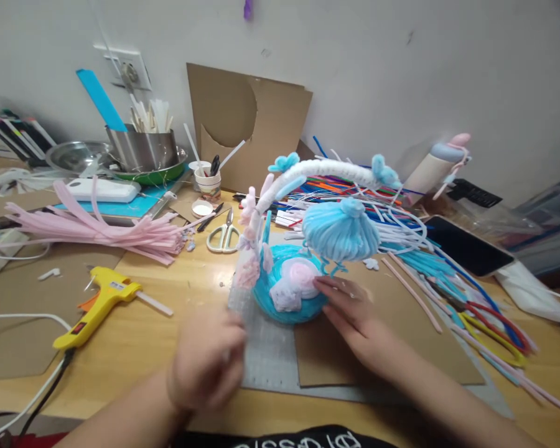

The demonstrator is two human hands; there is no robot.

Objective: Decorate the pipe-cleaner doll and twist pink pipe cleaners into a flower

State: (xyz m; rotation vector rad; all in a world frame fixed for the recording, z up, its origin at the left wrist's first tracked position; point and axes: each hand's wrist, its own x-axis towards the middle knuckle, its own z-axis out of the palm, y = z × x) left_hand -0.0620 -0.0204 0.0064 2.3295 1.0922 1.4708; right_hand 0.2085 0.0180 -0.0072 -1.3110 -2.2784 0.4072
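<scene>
A pipe-cleaner ornament stands on the mat, with a round blue base [266,305], a white arch [326,167] and a pleated light-blue shade [340,230] hanging below it. A pink coil and a whitish fuzzy block rest on the base; pink flowers [248,267] climb its left side. My right hand [354,308] grips the base's right edge, fingers over the top and thumb at the front. My left hand [210,354], smeared by motion, is closed in front and to the left of the base, apart from it. Whatever it may hold is hidden.
On the left lie a yellow glue gun [105,305], its cord, and pink pipe cleaners [107,224]. Scissors [224,236] sit behind the mat [270,358]. A cardboard sheet [401,330], pliers [490,336] and a phone [466,242] are to the right.
</scene>
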